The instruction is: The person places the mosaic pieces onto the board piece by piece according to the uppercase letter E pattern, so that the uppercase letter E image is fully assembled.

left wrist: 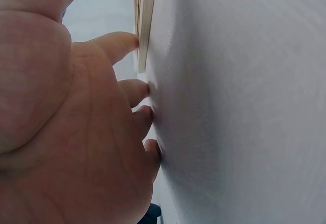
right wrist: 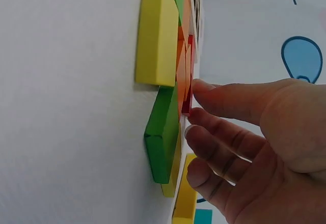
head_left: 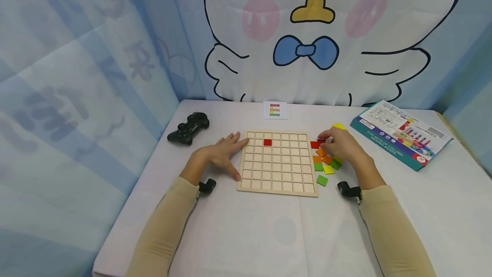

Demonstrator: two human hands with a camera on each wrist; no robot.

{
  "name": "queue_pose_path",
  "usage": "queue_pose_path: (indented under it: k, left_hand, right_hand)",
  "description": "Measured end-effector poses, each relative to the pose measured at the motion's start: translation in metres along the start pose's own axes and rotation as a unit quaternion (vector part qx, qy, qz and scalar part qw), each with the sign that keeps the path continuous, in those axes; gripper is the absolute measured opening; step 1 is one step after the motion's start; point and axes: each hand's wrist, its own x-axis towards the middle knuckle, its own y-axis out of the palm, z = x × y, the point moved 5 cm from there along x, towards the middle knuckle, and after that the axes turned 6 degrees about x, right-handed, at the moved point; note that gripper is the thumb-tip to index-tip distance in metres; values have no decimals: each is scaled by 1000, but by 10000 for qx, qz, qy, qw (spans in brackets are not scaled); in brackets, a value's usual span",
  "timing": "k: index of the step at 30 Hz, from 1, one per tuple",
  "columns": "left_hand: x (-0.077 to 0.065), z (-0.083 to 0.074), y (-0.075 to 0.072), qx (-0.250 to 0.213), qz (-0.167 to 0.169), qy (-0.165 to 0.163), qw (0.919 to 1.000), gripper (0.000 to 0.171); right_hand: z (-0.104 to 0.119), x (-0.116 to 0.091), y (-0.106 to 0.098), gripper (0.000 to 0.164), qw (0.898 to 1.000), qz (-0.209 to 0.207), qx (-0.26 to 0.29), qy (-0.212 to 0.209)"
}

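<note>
A wooden grid board [head_left: 276, 164] lies flat on the table, with one red square tile [head_left: 267, 142] in an upper cell. My left hand [head_left: 221, 153] is spread at the board's left side; its thumb and index finger touch the edge, and the other fingertips rest on the cloth in the left wrist view. To the board's right, my right hand [head_left: 342, 144] pinches a red tile [right wrist: 190, 56] between thumb and fingers, partly hidden by them. Around it lie orange tiles [head_left: 326, 160], green tiles [head_left: 322, 180] and yellow tiles [head_left: 328, 169], some overlapping.
Behind the board lies a small pattern card [head_left: 275, 110] with coloured squares. A black game controller [head_left: 189, 128] sits at the back left. On the right is a teal-edged game box [head_left: 401, 134]. A cartoon-printed curtain [head_left: 307, 80] hangs behind the table.
</note>
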Motion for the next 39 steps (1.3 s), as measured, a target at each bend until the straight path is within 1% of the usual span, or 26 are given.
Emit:
queue_pose_path:
  k: [7, 15, 25, 30, 33, 39]
  left_hand:
    - [1, 2, 2, 19, -22, 1, 10000, 138]
    - [1, 3, 1, 18, -43, 1, 10000, 138]
    - [1, 3, 0, 42, -47, -2, 10000, 138]
    - [1, 3, 0, 38, -34, 0, 10000, 137]
    - [1, 3, 1, 44, -28, 12, 10000, 137]
    - [0, 2, 1, 36, -28, 40, 10000, 138]
  right_hand:
    - [0, 0, 2, 31, 9999, -67, -129, -37]
    - [1, 0, 2, 32, 9997, -81, -216, -42]
    - [1, 2, 1, 24, 9997, -144, -159, -96]
    - [4, -1, -3, 19, 9998, -220, -21, 12]
    - [6, -2, -8, 21, 9992, -377, 89, -70]
    - [11, -3, -13, 31, 9949, -617, 759, -233]
